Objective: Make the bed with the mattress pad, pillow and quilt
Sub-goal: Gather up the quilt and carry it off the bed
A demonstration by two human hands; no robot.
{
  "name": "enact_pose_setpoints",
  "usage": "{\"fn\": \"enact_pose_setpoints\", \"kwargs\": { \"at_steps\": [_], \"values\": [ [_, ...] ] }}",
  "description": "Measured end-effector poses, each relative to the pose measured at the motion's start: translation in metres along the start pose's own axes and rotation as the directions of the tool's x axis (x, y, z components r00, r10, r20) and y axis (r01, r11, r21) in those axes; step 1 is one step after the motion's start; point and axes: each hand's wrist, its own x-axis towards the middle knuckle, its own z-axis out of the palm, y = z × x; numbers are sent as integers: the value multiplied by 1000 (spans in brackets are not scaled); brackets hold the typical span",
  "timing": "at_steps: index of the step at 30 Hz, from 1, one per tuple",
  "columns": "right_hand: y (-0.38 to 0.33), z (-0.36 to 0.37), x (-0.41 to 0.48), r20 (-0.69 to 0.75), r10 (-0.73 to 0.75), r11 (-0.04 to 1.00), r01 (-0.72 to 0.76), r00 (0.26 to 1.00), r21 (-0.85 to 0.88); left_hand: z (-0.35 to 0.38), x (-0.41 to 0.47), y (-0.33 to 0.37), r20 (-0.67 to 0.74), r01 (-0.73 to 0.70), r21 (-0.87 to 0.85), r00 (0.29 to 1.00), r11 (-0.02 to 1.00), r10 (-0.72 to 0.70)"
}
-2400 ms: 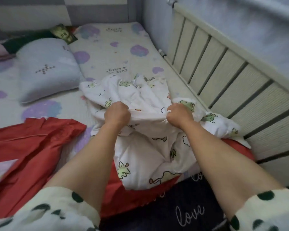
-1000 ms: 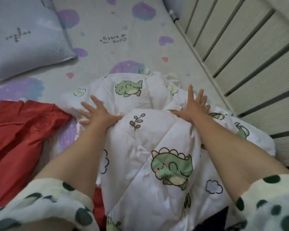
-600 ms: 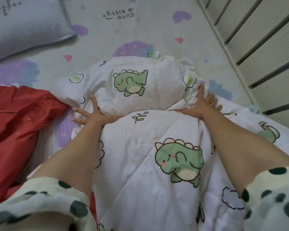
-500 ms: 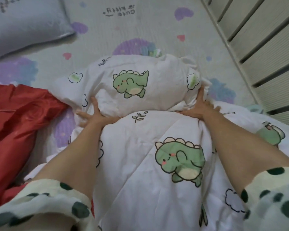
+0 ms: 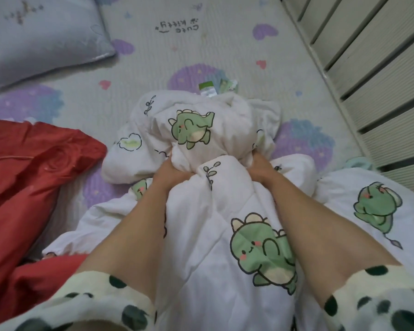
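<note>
quilt (image 5: pixel 201 263): white, green dinosaurs (bunched); on mattress pad (image 5: pixel 201 51) | pillow (image 5: pixel 46 39): grey; upper left

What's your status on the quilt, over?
Left hand, right hand gripping bunched quilt. Not yet spread. Red cover lies beside it, left.

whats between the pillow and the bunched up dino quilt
Only bare mattress pad, shown in the head view; the pillow and quilt lie apart.

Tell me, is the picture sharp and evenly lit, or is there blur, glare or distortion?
Head view: soft, even light, no glare; the quilt, left hand and right hand look fairly sharp; the rail slats splay, likely wide-angle distortion.
</note>
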Motion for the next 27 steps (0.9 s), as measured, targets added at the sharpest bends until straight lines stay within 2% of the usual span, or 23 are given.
{"fn": "enact_pose_setpoints", "kwargs": {
  "at_steps": [3, 7, 11, 16, 27],
  "values": [
    [-21, -10, -18, -18, -61, 997, 62, 998, 43, -8, -19, 10, -14, 0, -51, 1000, 999, -1],
    [-65, -25, -44, -122, -137, 986, 146, 983, 76, -23, -51, 34, -68, -19, -143, 998, 990, 9],
    [-117, -46, -90, -249, -235, 965, 256, 940, 55, -47, -100, 63, -114, -125, -228, 988, 966, 101],
    [-180, -68, -178, -330, -295, 939, 335, 897, 72, -94, -180, 91, -163, -296, -264, 952, 918, 260],
    [-272, -42, -307, -364, -385, 880, 456, 848, 134, -190, -319, 85, -268, -435, -252, 890, 865, 369]
  ]
}}
